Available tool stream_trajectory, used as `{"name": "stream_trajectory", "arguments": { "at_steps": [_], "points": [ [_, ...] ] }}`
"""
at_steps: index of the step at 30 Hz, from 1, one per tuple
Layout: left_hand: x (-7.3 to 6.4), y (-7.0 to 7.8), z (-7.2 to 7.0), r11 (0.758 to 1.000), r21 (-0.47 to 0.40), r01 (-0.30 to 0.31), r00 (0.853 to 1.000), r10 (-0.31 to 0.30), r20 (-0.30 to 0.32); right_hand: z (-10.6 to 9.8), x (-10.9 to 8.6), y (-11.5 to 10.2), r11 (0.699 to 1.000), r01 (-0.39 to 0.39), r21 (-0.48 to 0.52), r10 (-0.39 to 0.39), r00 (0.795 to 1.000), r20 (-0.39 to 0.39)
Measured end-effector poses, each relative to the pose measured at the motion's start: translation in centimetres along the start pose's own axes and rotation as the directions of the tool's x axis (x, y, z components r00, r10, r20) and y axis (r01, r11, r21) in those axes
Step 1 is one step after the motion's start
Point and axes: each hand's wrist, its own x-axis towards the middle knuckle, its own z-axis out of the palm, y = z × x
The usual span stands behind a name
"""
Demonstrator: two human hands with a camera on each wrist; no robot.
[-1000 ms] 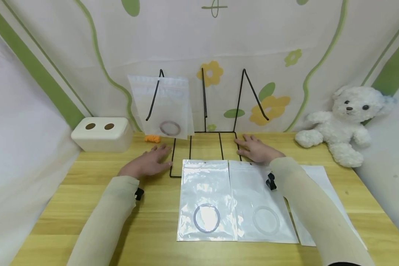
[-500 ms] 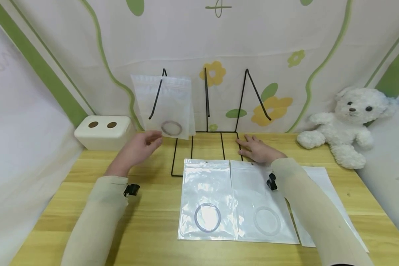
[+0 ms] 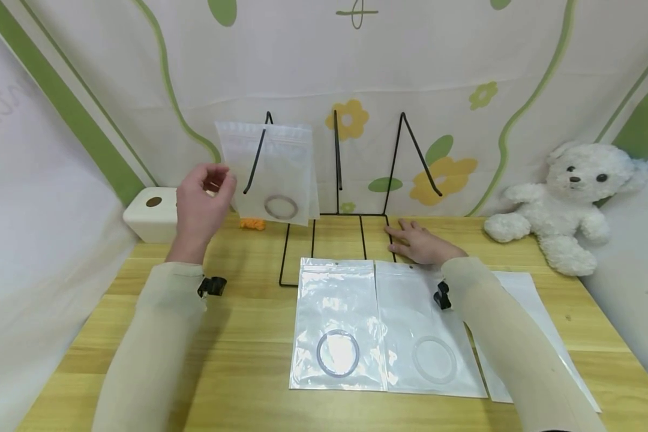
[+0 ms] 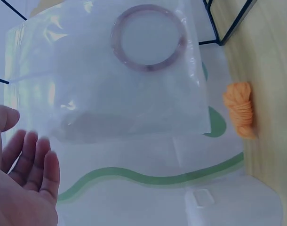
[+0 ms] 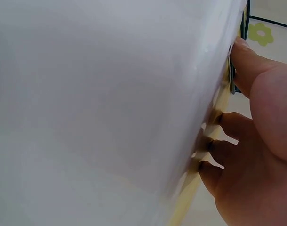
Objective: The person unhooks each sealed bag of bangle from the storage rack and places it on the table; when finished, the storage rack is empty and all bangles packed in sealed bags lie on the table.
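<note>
Translucent bags (image 3: 275, 171) on black rack (image 3: 338, 157), left hand (image 3: 202, 201) beside them, loosely curved, empty, right hand (image 3: 423, 245) spread at base.

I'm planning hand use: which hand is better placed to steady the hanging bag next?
Left, probably: the left hand is raised beside the hanging bag, while the right hand rests low by the right edge of the wire rack.

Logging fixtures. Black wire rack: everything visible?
The black wire rack looks like thin metal rod. Its barred base lies on the wooden table; uprights carry three forward-reaching prongs. Translucent bags hang from the left prong, the other two bare. Flat bags cover part of the base's front; the right hand rests at its right edge.
</note>
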Motion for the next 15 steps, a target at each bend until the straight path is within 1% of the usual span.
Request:
{"name": "stream_trajectory", "arguments": {
  "at_steps": [3,6,10,15],
  "points": [
    [1.1,0.3,0.2,0.999,-0.046,-0.005,0.997,0.001,-0.075,0.0,0.0,-0.1,1.0,0.004,0.001,-0.004,1.0,-0.001],
    [2.2,0.7,0.4,0.996,-0.093,-0.002,0.993,-0.009,-0.117,0.1,-0.1,0.0,1.0,-0.001,-0.001,0.001,1.0,-0.004],
    [3.2,1.1,0.6,0.989,-0.145,0.03,0.989,-0.051,-0.139,0.1,-0.2,0.3,1.0,-0.011,0.001,0.011,1.0,-0.005],
    [4.0,1.5,0.8,0.981,-0.175,0.089,0.986,-0.111,-0.123,0.1,-0.1,0.3,1.0,-0.017,0.009,0.017,1.0,-0.003]
  ]
}}
